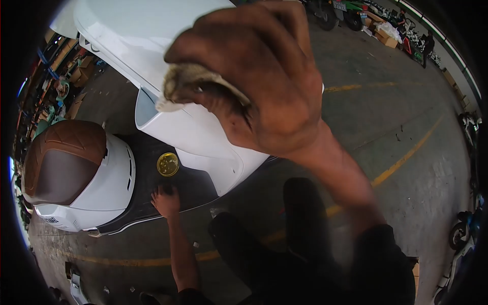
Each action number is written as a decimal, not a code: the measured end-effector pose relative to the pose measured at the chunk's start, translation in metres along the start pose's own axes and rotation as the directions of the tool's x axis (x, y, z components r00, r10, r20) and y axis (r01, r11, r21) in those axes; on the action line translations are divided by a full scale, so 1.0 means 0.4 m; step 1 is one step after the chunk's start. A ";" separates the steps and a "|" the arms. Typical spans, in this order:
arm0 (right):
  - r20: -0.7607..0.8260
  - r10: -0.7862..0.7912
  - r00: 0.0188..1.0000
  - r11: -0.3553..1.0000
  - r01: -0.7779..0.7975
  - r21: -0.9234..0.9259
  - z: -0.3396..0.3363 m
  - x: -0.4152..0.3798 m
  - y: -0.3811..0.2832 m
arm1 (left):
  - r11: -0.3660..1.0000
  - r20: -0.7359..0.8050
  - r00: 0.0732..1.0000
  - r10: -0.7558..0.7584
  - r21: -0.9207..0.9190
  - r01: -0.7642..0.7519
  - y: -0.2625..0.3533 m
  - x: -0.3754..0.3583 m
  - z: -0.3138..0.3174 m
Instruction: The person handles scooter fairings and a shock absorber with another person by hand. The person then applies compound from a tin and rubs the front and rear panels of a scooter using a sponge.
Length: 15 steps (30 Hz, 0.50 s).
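Close in front of the camera, my right hand [264, 86] is closed around a crumpled, stained rag [178, 84]. The rag pokes out between thumb and fingers, over the white front body [203, 127] of a scooter. Lower down, my left hand [166, 202] is at the edge of the scooter's dark footboard [195, 190]. Its fingers curl at a small dark thing I cannot make out. Just beyond that hand, a round yellow tin [168, 164] rests on the footboard. The scooter's brown quilted seat [68, 142] is at the left.
My dark-clothed legs [264, 239] are beside the scooter on a grey floor [401, 117] with yellow lines. Shelves with boxes [81, 71] stand at far left. Several parked vehicles and a cardboard box [386, 38] are at the back right, with a person [428, 48] nearby.
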State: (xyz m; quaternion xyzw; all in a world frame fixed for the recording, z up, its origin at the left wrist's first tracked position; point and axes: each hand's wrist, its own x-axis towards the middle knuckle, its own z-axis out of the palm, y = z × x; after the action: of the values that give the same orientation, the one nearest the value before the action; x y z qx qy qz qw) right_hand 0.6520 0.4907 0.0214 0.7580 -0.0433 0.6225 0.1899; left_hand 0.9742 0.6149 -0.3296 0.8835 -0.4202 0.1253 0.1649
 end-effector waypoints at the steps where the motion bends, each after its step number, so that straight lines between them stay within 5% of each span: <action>1: -0.057 -0.006 0.998 1.000 0.007 0.028 0.027 0.043 0.020 | 1.000 0.005 1.000 0.008 -0.027 -0.008 0.012 0.005 -0.007; 5: -0.032 0.156 0.987 0.988 -0.156 -0.008 -0.036 -0.124 -0.067 | 0.999 0.006 1.000 -0.006 -0.043 0.006 0.012 0.007 -0.010; 8: 0.134 0.301 0.944 0.952 -0.288 -0.108 -0.079 -0.363 -0.186 | 0.998 0.021 1.000 0.006 -0.058 -0.005 0.015 0.007 -0.022; 10: 0.436 0.424 0.794 0.901 -0.421 -0.108 -0.099 -0.506 -0.270 | 0.999 0.031 1.000 0.002 -0.038 0.000 -0.006 -0.004 -0.003; 13: 0.499 0.384 0.777 0.905 -0.425 -0.034 -0.138 -0.589 -0.316 | 0.999 0.022 1.000 -0.001 -0.041 0.002 -0.010 0.030 0.004; 15: 0.221 0.413 0.883 0.905 -0.425 0.005 -0.157 -0.447 -0.272 | 1.000 -0.022 1.000 0.004 -0.010 -0.004 -0.013 0.014 0.029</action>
State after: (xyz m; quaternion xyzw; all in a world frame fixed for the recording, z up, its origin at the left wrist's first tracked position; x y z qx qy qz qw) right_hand 0.5872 0.5823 -0.1661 0.7982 -0.2098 0.5641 0.0250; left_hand 0.9828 0.6095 -0.3394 0.8804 -0.4208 0.1330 0.1736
